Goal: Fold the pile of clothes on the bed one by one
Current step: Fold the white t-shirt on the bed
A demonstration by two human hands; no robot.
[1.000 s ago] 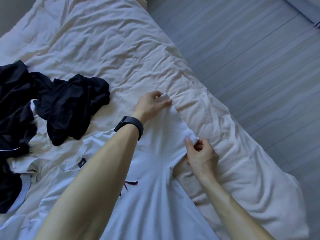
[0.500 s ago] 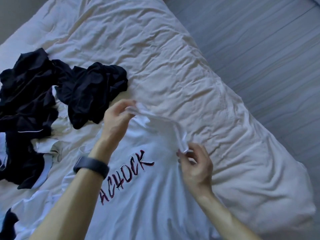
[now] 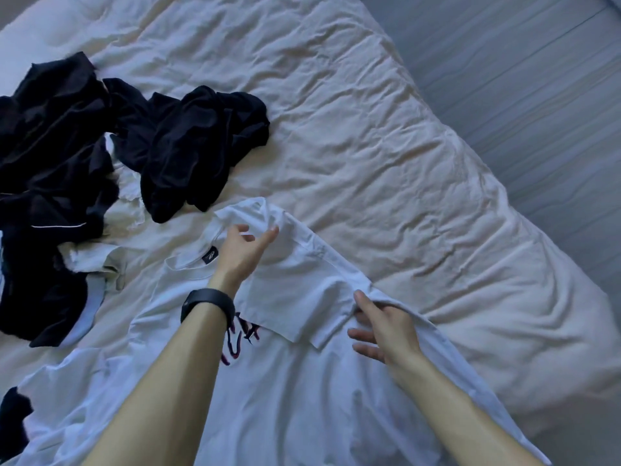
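Note:
A white T-shirt [image 3: 295, 398] with dark red lettering [image 3: 240, 341] lies face up on the bed, collar toward the pile. Its right sleeve [image 3: 295, 297] is folded inward over the chest. My left hand [image 3: 245, 250], with a black wristband [image 3: 208, 302], hovers at the shoulder by the collar; its fingers are spread and only brush the cloth. My right hand [image 3: 383, 327] is at the side fold below the sleeve, its thumb pinching the fabric edge, which drapes over the hand. A pile of dark clothes [image 3: 188, 146] lies unfolded to the upper left.
More dark garments with some white pieces [image 3: 50, 146] are heaped at the left edge. The wrinkled cream bed cover [image 3: 369, 146] stretches away to the right. The bed's edge runs diagonally, with grey plank floor [image 3: 537, 79] beyond it.
Both hands carried the sleeve inward and laid it over the chest. My left hand let go and opened. My right hand shifted down to the side fold.

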